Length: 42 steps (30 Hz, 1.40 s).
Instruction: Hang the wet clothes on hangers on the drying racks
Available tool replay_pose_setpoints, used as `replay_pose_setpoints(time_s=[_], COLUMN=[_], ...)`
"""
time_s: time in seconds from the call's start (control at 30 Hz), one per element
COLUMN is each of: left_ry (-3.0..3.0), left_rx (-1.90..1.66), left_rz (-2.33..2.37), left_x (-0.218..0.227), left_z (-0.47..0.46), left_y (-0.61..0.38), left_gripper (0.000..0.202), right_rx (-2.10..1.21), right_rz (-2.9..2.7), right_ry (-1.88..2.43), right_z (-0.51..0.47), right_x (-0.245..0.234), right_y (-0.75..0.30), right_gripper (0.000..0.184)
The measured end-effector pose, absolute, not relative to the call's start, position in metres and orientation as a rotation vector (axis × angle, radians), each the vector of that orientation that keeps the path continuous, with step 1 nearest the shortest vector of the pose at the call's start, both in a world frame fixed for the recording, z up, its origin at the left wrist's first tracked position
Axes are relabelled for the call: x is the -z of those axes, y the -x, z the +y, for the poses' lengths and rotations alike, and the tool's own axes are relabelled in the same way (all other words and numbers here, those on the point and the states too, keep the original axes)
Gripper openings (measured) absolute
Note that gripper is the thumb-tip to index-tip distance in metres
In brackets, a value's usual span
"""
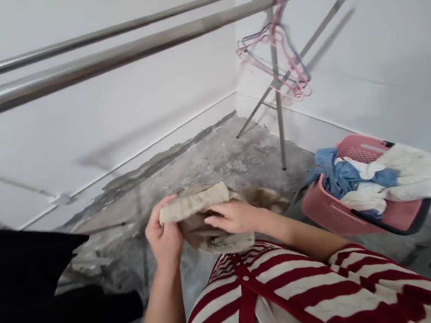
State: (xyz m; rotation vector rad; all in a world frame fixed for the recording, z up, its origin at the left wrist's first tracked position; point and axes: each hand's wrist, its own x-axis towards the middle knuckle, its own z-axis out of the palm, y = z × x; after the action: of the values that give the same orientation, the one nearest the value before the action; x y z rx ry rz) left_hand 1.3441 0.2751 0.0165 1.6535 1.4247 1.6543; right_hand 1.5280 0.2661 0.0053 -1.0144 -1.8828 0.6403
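Note:
A khaki garment [195,203] with a broad waistband-like edge, perhaps trousers, is held up in front of my striped top. My left hand [164,231] is closed on the left end of that edge, thumb and fingers gripping the cloth. Over the garment's opening lies my right hand [235,217], its fingers stretched out and apart, touching the fabric inside. Part of the cloth hangs down behind my right wrist. The folds hide how far the rest of it reaches.
A metal drying rack [112,63] spans the view ahead. Pink and purple hangers [289,55] hang near its right end. On the right stands a pink laundry basket [332,213] with blue and white clothes. Black cloth [35,296] hangs at the left.

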Motion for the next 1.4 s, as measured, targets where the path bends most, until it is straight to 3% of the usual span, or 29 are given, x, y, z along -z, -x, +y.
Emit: replay_pose_setpoints(time_s=[0.1,0.3,0.43,0.67,0.83,0.97,1.17,1.4], left_ry=[-1.904,-2.276,-2.437,-2.163,-1.708,-1.617,-1.199,-1.423], left_rx=[-1.486,-0.812,-0.639,-0.693,-0.542,-0.655,-1.480,-1.095], left_rz=[1.455,1.466,1.526,2.237,2.535,2.409,1.790,1.684], left_x=[-0.038,-0.048,-0.051,-0.023,0.010,0.029,0.057,0.097], left_z=[0.282,0.299,0.297,0.295,0.289,0.293,0.318,0.310], left_y=[-1.338,-1.346,-1.342,-1.287,-1.238,-1.212,-1.211,-1.231], left_gripper=[0.032,0.037,0.034,0.049,0.044,0.029,0.030,0.039], right_rx=[-0.646,-0.238,-0.325,-0.493,-0.484,-0.427,-0.336,-0.524], right_rz=[-1.923,-1.754,-1.833,-1.832,-1.789,-1.795,-1.993,-1.989], right_ry=[0.969,1.003,1.062,1.054,1.132,1.212,1.435,1.889], right_z=[0.270,0.285,0.294,0.311,0.320,0.329,0.313,0.275], right_x=[0.000,0.007,0.013,-0.003,-0.008,0.011,0.068,0.119], right_y=[-1.534,-1.521,-1.504,-1.488,-1.478,-1.484,-1.499,-1.510], right_gripper=[0.026,0.036,0.033,0.048,0.038,0.037,0.028,0.028])
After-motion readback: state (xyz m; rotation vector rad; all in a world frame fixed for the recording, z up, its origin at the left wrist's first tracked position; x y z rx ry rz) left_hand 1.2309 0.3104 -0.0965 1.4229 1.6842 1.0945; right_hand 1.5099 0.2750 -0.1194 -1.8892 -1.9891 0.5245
